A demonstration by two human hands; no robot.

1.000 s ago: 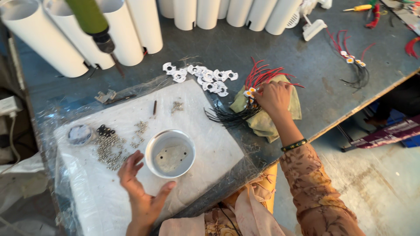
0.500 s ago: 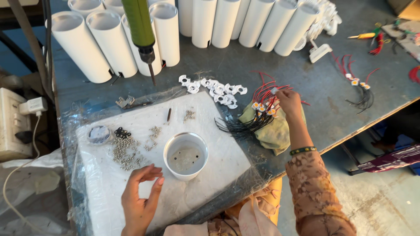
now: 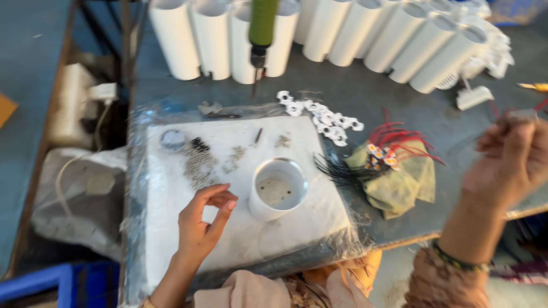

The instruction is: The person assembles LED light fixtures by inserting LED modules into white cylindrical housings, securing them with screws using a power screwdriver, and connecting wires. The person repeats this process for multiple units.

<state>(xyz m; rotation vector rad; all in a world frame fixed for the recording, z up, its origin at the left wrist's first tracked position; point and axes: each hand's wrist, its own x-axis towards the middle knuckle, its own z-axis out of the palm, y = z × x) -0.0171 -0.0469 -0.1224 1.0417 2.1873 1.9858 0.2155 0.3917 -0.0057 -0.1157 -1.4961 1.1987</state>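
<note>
Short white plastic cup-shaped housing point(image 3: 278, 189) stands upright, open end up, on the white foam pad wrapped in clear plastic film point(image 3: 171, 228), right of centre; small screw holes show in its floor. Small pale part with thin red wires point(image 3: 522, 114), blurred, is held up off the grey table, pinched in the right hand's fingertips. Loose heap of small silver metal screws point(image 3: 200, 165) lies on the pad, left of the housing, apart from it.

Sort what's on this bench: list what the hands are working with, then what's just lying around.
In use:
left hand
right hand
white cup housing
pile of small screws
red and black wire bundle

Lying about:
row of white tubes
hanging green screwdriver
white ring parts
olive cloth
</note>
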